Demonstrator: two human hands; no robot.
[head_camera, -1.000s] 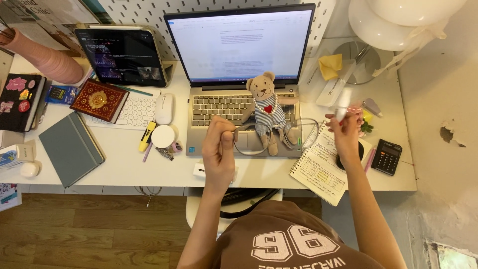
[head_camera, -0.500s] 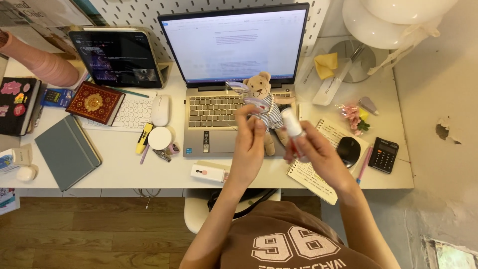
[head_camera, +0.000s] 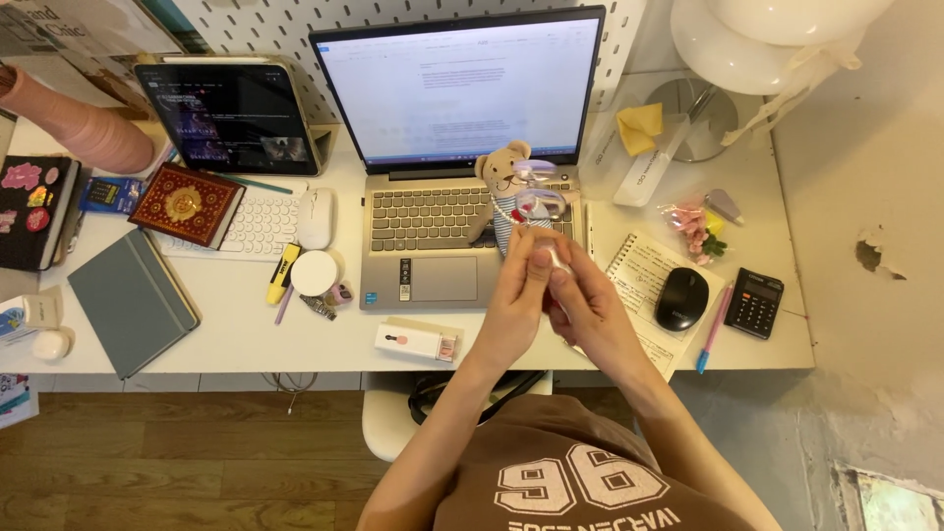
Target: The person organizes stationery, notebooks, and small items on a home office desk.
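glasses point(head_camera: 536, 192): clear glossy lenses, thin pale frame – held up in the left hand point(head_camera: 519, 295)
small bottle point(head_camera: 559, 262): smooth white plastic, in the right hand point(head_camera: 588, 313)
teddy bear point(head_camera: 503, 179): soft matt plush, striped cloth shirt
laptop point(head_camera: 433, 211): matt grey metal-look shell, glowing glossy screen
desk point(head_camera: 246, 329): smooth white top
floor point(head_camera: 177, 462): wood planks – slight sheen
notebook point(head_camera: 133, 300): matt grey cover
mouse point(head_camera: 681, 298): smooth black plastic

A home study desk: open laptop point(head_camera: 457, 147), tablet point(head_camera: 231, 113), notebooks point(head_camera: 133, 300).

Brown shirt point(head_camera: 580, 482) with white printed numerals, bare forearms.
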